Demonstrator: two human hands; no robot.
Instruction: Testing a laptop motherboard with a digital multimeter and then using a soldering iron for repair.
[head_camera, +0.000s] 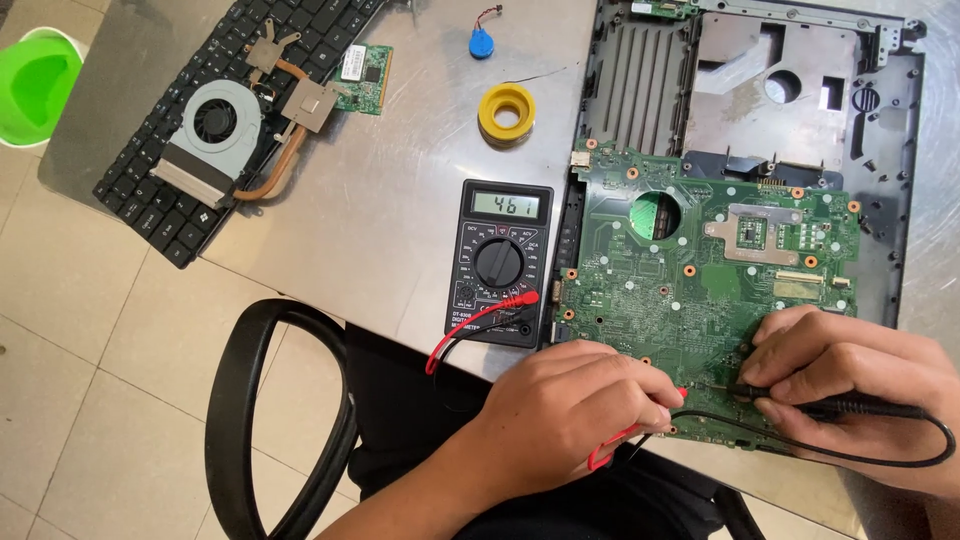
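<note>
A green laptop motherboard (700, 250) lies on the metal table, partly over a grey laptop base shell (870, 130). My left hand (570, 410) grips the red probe (682, 393), its tip touching the board's near edge. Close to the right, my right hand (850, 375) pinches the black probe (860, 408) and presses it on the board's lower right area. Red and black leads run from both probes to a black digital multimeter (498, 262) left of the board, whose screen shows a reading.
At the table's far left a black keyboard (170, 150) carries a cooling fan with copper heat pipe (215, 125). A small green card (365, 78), a blue coin cell (481, 42) and a yellow solder spool (506, 112) lie nearby. A green bin (35, 85) stands on the floor.
</note>
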